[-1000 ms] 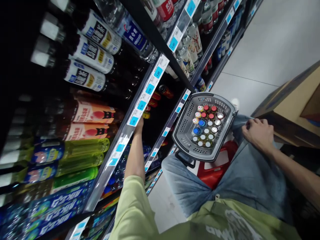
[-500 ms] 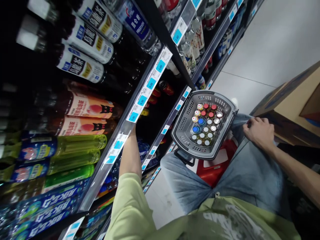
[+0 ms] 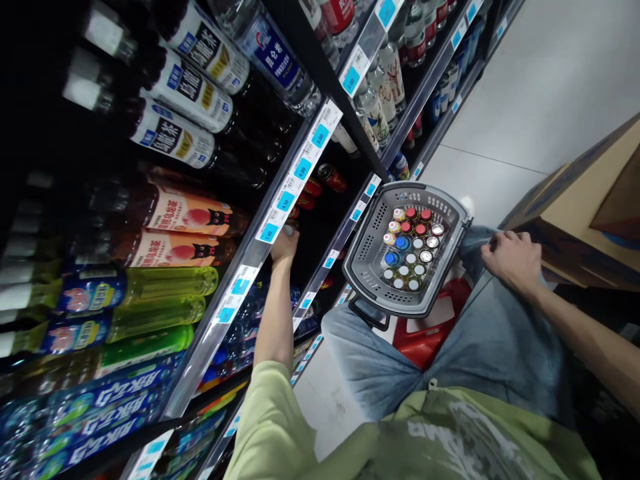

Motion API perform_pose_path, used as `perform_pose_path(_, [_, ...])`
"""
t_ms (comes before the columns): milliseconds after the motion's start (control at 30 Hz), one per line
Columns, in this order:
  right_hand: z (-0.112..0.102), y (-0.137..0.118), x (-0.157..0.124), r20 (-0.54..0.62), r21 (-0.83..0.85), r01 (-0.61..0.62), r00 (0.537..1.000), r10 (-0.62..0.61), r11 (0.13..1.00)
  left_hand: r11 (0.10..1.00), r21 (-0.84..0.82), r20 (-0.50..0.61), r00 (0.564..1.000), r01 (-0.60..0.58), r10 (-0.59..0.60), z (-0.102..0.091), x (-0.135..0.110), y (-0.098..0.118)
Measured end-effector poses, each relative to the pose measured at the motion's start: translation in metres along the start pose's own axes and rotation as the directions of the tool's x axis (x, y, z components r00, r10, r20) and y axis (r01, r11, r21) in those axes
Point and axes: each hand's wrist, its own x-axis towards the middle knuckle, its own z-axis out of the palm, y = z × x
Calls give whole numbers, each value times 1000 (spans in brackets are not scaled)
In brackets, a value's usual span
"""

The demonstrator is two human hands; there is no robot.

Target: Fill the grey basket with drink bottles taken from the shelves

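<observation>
My left hand (image 3: 285, 248) is inside the lower shelf, just under the price-label rail (image 3: 300, 170). Its fingers are closed around a small bottle whose pale cap (image 3: 289, 230) peeks out at the top; the hand and the dark hide the rest. On my right knee lies my right hand (image 3: 515, 263), its fingers loosely bent over the jeans, holding nothing. Between my legs is a grey shopping basket (image 3: 363, 263), with several drinks standing in it, capped in red, blue and white. Behind my left hand, yellow-and-red cans (image 3: 331, 177) lie in shadow.
On the upper left shelf are dark tea bottles (image 3: 173, 137), pink-labelled bottles (image 3: 193, 217) and yellow-green bottles (image 3: 167, 287). A red stool-like object (image 3: 443, 323) shows under the basket. A cardboard box (image 3: 585, 207) stands to the right on the pale tiled floor (image 3: 545, 93).
My left hand, largely hidden under the shelf rail before, has come out toward the right and now shows with a pale-capped bottle in it. My right hand stays on the knee.
</observation>
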Motion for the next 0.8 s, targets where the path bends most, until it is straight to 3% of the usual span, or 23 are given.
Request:
perform_pose_path(100, [-1, -1, -1, 10, 0, 3, 1000, -3, 1000, 998, 57, 100, 995, -4, -2, 21, -22, -2])
perform_pose_path(167, [-1, -1, -2, 3, 19, 2, 1000, -2, 1000, 996, 86, 109, 994, -23, 14, 28, -41, -3])
perform_pose_path(300, [0, 0, -6, -14, 75, -1, 1000, 2, 997, 990, 129, 71, 996, -56, 47, 18, -76, -4])
perform_pose_path(500, [4, 6, -11, -21, 143, -3, 1000, 6, 990, 985, 158, 72, 996, -72, 62, -19, -116, 0])
perform_pose_path(600, [6, 10, -9, -26, 173, -7, 1000, 12, 985, 985, 135, 16, 995, -104, 103, -42, -136, 6])
perform_pose_path(700, [8, 10, -7, -22, 182, -8, 1000, 12, 983, 983, 87, -53, 985, -159, 164, -77, -159, 18])
perform_pose_path(800, [9, 7, -5, -36, 168, -7, 999, 13, 986, 952, -17, -1, 953, -304, 304, -118, -189, 40])
